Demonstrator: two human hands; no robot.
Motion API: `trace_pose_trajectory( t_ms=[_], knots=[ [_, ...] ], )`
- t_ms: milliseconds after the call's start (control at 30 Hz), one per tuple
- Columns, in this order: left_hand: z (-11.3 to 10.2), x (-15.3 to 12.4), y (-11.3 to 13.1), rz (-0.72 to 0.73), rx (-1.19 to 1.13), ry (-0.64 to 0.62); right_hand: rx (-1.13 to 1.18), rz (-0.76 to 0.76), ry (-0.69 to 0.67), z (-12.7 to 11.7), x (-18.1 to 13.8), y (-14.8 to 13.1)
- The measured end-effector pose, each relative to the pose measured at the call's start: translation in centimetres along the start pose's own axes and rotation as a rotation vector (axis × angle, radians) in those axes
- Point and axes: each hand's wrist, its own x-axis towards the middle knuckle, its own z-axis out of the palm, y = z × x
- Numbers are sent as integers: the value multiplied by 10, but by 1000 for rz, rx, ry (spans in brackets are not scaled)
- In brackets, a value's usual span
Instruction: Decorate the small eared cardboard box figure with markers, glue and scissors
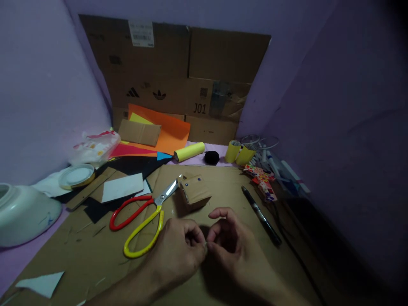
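Observation:
My left hand [183,250] and my right hand [234,248] meet low in the middle of the view, above a cardboard sheet. Both pinch, fingertips nearly touching, with a tiny pale bit between them that is too small to name. Just beyond them stands a small cardboard box [195,191] with blue dots on top. Scissors [162,197] with one red and one yellow handle lie open, left of the box and close to my left hand. A black pen [261,216] rests to the right of my right hand.
A white bowl [28,216] sits at the left edge, near a round lid [76,175] and card pieces [123,188]. At the back are a yellow roll [189,151], black yarn [211,157] and orange paper [174,131]. A patterned piece [263,180] and a black cable [299,257] lie right.

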Motion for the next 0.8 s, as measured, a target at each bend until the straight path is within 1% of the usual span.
trace_pose_trajectory(
  t_ms=[133,200,233,267,300,333,367,400,433,467,500,533,600,667,800],
  knots=[
    [1,0,0,-17,0,-13,27,51,29,2,2,0],
    [-2,-2,6,-13,17,-19,72,85,80,2,5,0],
    [-7,-3,11,-8,61,-25,117,109,103,2,7,1],
    [-13,-5,16,-1,142,-30,175,139,128,1,9,1],
    [-22,-6,22,-7,269,-26,239,171,158,0,11,1],
    [-32,-8,26,-22,454,-8,297,205,186,-2,13,0],
    [-43,-9,30,-25,678,43,343,236,208,-3,14,-2],
    [-55,-8,31,-58,860,114,372,260,225,-4,15,-4],
    [-66,-7,31,-82,965,140,389,273,238,-5,15,-6],
    [-75,-5,28,-66,1017,173,402,276,243,-5,15,-8],
    [-83,-2,23,-98,1058,161,412,273,240,-5,14,-10],
    [-88,1,18,-98,1084,166,420,263,237,-5,14,-12],
    [-93,8,7,-114,1125,172,422,243,241,-5,13,-13],
    [-90,11,1,-112,1144,179,411,233,252,-6,13,-13],
    [-81,8,0,-132,1159,213,423,226,270,-7,15,-12]
  ],
)
